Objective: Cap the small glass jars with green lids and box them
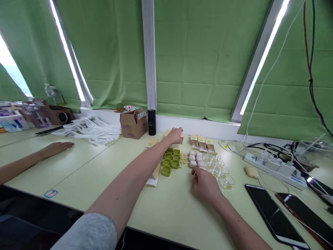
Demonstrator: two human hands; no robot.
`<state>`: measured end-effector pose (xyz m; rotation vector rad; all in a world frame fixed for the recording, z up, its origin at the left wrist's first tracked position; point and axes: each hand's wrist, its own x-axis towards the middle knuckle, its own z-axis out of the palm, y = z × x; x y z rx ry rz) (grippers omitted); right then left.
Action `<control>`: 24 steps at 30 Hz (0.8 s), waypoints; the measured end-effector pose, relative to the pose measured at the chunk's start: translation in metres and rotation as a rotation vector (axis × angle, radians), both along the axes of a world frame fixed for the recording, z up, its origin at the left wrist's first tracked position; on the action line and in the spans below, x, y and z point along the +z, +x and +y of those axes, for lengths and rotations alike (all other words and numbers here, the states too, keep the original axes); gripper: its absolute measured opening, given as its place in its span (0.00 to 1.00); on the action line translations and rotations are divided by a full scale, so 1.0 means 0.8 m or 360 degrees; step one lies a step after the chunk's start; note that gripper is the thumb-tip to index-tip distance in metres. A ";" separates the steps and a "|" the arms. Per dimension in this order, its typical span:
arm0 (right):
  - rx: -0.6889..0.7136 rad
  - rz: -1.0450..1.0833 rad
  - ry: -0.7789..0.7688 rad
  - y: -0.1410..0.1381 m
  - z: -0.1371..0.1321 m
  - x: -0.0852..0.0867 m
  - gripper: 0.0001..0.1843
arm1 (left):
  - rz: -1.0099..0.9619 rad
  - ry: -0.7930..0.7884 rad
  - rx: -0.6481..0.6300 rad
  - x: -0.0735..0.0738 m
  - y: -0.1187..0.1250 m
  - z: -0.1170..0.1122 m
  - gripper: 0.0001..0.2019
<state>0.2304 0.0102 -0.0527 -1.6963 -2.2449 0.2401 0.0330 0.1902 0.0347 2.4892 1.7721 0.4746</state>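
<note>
My left hand (174, 134) reaches far across the table, its fingers bent over a small tan cardboard box (178, 139) and closed on it. Under and beside that forearm sit several green square cups (166, 170) in two columns, with small yellowish pieces (183, 159) to their right. My right hand (206, 184) is low over the table with curled fingers, close to the near end of the rows of white and pale pink blocks (192, 158). Its fingertips are partly hidden. Clear plastic cups (225, 181) with yellow spots stand just beyond it.
Three tan boxes (201, 143) lie at the back. A carton (133, 124), a black cylinder (151, 122) and a pile of white strips (90, 129) are left. Phones (273, 211) and a power strip (275, 168) lie right. Another person's hand (56, 150) rests at left.
</note>
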 end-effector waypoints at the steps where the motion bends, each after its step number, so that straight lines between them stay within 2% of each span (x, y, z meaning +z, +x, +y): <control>1: -0.0014 -0.0021 -0.0043 -0.001 0.000 0.002 0.16 | 0.0023 -0.0028 0.0017 -0.009 0.000 0.004 0.34; 4: -0.0023 -0.0067 -0.0110 -0.002 -0.001 0.005 0.17 | 0.0112 -0.0083 0.0058 -0.031 0.000 0.009 0.32; 7: -0.0011 -0.0062 -0.0096 -0.003 -0.001 0.005 0.17 | 0.0209 -0.0081 0.0087 -0.043 0.001 0.006 0.30; 12: -0.0022 -0.0047 -0.0084 -0.003 0.000 0.004 0.19 | 0.0325 0.0052 0.0124 -0.041 0.014 -0.015 0.27; 16: -0.0018 -0.0043 -0.0095 -0.004 -0.001 0.005 0.19 | 0.0387 0.0000 0.0142 -0.041 0.028 -0.041 0.21; 20: -0.0011 -0.0034 -0.0091 -0.005 -0.001 0.006 0.20 | 0.0382 -0.0059 0.0183 -0.045 0.035 -0.058 0.24; 24: -0.0001 -0.0051 -0.0087 -0.004 -0.002 0.005 0.21 | 0.0321 -0.0109 0.0238 -0.046 0.035 -0.058 0.29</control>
